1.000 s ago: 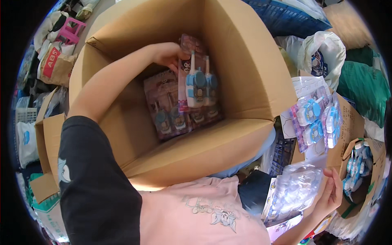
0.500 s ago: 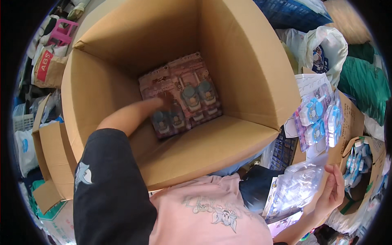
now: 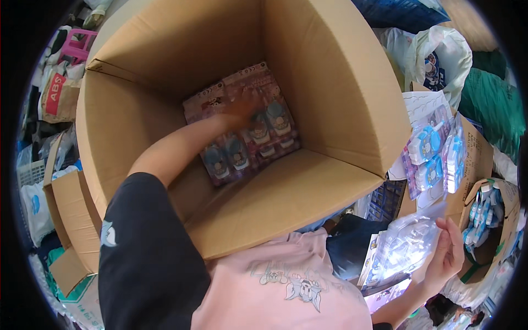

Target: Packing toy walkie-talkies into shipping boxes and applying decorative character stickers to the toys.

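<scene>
While packs (image 3: 234, 154) lie mid-frame, long axes running up-frame, tops tilted left, the left hand (image 3: 242, 107) reaches over them, fingers blurred; lower right, the right hand (image 3: 449, 250) half-curls by plastic (image 3: 404, 242). I cannot tell either grip.

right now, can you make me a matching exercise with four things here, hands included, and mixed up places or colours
Things
1. left hand
2. stool
3. right hand
4. left sleeve

Places and colours
A. by the clear plastic packaging
B. black
C. over the carded packs inside the large cardboard box
D. pink

Pairs: 1-C, 2-D, 3-A, 4-B
</scene>
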Demonstrator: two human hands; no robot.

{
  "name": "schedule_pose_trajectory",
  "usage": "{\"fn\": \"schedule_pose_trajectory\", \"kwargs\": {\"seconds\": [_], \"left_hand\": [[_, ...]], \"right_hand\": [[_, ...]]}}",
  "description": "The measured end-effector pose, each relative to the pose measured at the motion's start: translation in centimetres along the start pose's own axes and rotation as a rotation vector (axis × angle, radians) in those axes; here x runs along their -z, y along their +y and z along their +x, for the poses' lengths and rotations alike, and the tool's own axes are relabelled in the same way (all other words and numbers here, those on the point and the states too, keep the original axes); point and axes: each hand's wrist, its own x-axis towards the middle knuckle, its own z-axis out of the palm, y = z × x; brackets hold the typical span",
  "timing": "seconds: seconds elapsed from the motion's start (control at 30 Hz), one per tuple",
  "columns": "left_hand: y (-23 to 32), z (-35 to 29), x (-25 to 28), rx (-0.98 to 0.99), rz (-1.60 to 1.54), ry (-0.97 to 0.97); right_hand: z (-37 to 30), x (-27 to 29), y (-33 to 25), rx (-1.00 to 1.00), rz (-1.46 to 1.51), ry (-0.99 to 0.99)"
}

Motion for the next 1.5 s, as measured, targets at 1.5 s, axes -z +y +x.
{"fn": "schedule_pose_trajectory", "kwargs": {"seconds": [1.5], "left_hand": [[15.7,-8.1,34.3,-0.686,-0.315,0.681]], "right_hand": [[10.3,11.8,3.9,0.567,-0.695,0.616]]}}
